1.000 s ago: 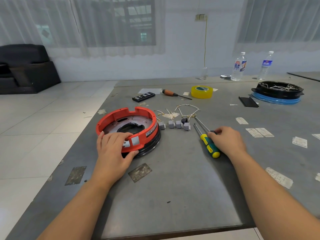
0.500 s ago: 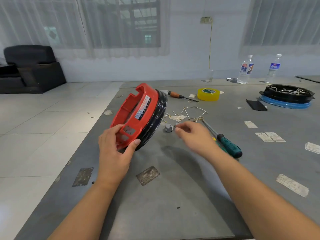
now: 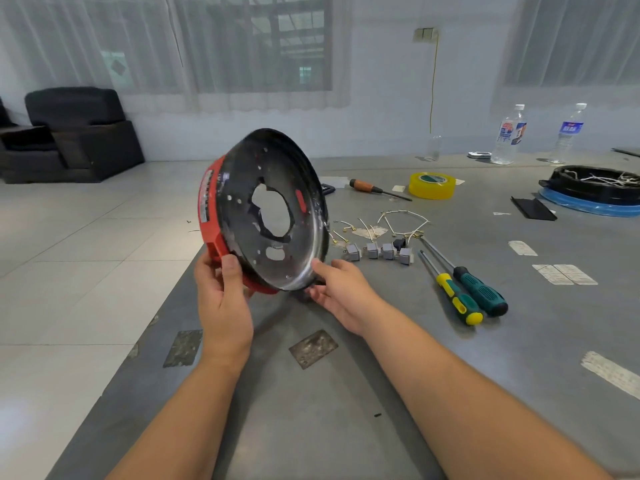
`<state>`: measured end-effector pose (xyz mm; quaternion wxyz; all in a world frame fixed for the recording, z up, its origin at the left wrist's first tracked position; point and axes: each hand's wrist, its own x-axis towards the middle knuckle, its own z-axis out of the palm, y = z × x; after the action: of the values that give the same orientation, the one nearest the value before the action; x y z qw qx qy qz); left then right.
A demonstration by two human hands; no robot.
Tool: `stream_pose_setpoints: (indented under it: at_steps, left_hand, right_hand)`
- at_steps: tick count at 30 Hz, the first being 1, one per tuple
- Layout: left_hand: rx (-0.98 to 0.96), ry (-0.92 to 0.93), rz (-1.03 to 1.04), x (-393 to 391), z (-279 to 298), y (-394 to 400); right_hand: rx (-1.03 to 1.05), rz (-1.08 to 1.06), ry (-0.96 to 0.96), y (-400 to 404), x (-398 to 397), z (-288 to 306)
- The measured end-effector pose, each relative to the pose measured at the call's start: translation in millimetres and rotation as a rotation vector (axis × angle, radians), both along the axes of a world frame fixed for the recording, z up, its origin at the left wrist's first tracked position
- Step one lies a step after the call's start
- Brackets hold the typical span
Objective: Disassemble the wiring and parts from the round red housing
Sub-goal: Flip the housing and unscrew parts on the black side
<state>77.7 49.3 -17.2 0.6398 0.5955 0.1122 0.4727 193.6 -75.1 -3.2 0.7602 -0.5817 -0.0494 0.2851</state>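
The round red housing, tipped on edge above the counter, is gripped by the left hand while the right hand's relaxed fingers merely touch its rim, so it could slip.

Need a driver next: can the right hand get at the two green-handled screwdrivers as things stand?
Probably yes. The screwdrivers lie bare on the table just right of the right hand, nothing between, but it must first let go of the housing rim.

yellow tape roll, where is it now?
Head view, far right-centre of the table: the yellow tape roll lies just right of the orange-handled screwdriver.
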Motion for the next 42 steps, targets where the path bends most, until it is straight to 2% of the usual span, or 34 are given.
stream_pose_setpoints:
  at_steps: [6, 12, 18, 21, 26, 31, 35, 37, 40, 42]
  left_hand:
    - [-0.235, -0.004, -0.123, 3.7, -0.3, 6.9]
    - [-0.138, 0.064, -0.420, 0.2, 0.2, -2.7]
    - [-0.222, 0.112, -0.619, 6.7, 3.6, -8.8]
    - [-0.350, 0.204, -0.597, 16.4, 3.9, -14.8]
    - [-0.505, 0.214, -0.461, 34.7, 2.0, -12.7]
    - [-0.531, 0.156, -0.378, 36.1, -9.8, -8.8]
    - [-0.502, 0.115, -0.377, 33.9, -16.7, -3.7]
    - [-0.504, 0.119, -0.362, 35.1, -18.7, -2.5]
    - [-0.494, 0.146, -0.340, 37.1, -20.1, -2.1]
    - [-0.486, 0.150, -0.336, 37.0, -19.2, -2.6]
  right_hand:
    - [0.069, 0.030, -0.016, -7.6, 1.6, -4.2]
    - [0.168, -0.097, -0.113, -7.3, -2.7, -20.3]
    - [0.100, -0.316, -0.251, -10.9, 1.2, -29.1]
    - [0.077, -0.359, -0.312, -16.1, 2.0, -27.9]
    - [0.050, -0.319, -0.349, -20.2, 1.6, -24.2]
    - [-0.003, -0.228, -0.432, -22.5, -1.4, -22.0]
    - [-0.242, -0.172, -0.633, -37.4, -6.7, -17.6]
    - [-0.399, -0.218, -0.809, -54.2, -3.7, -13.7]
    - [-0.801, -0.296, -1.200, -87.4, 9.2, -7.3]
    - [-1.097, -0.426, -1.410, -110.3, 18.2, -3.0]
